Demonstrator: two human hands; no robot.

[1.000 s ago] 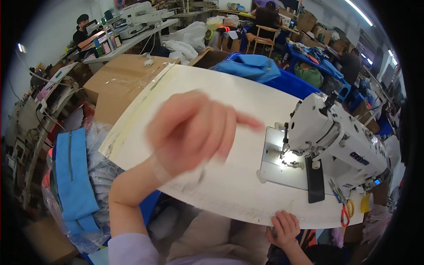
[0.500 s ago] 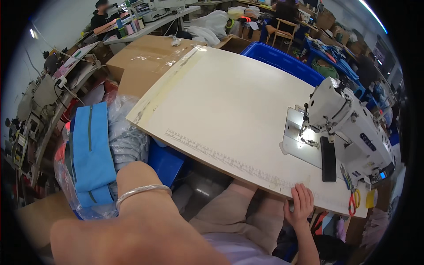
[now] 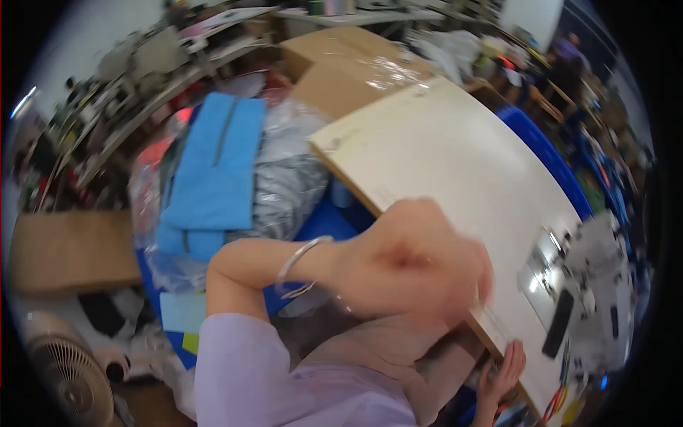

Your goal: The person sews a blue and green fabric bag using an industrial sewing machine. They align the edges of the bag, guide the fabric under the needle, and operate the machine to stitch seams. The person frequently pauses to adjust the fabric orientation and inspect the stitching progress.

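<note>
My left hand (image 3: 413,263), with a silver bangle (image 3: 290,269) on its wrist, is raised over my lap beside the near edge of the white sewing table (image 3: 455,164). Motion smears it and its fingers are mostly hidden, so I cannot make out anything in it. My right hand (image 3: 502,373) rests at the table's near edge, fingers stretched on the top and thumb apart, with nothing in it. Left of the table, a flat blue fabric piece with a dark zipper-like strip (image 3: 220,160) lies on plastic-wrapped goods (image 3: 288,181).
A white sewing machine (image 3: 597,263) stands at the table's right, near a black flat slab (image 3: 558,324) and red-handled scissors (image 3: 551,406). A blue bin (image 3: 548,153) lies beyond the far edge. Cardboard boxes (image 3: 341,89) stand behind; a fan (image 3: 67,377) is lower left.
My view has turned left, so the table and machine sit farther right. My left hand has moved from the lower left to in front of the table edge. My right hand stays at the edge.
</note>
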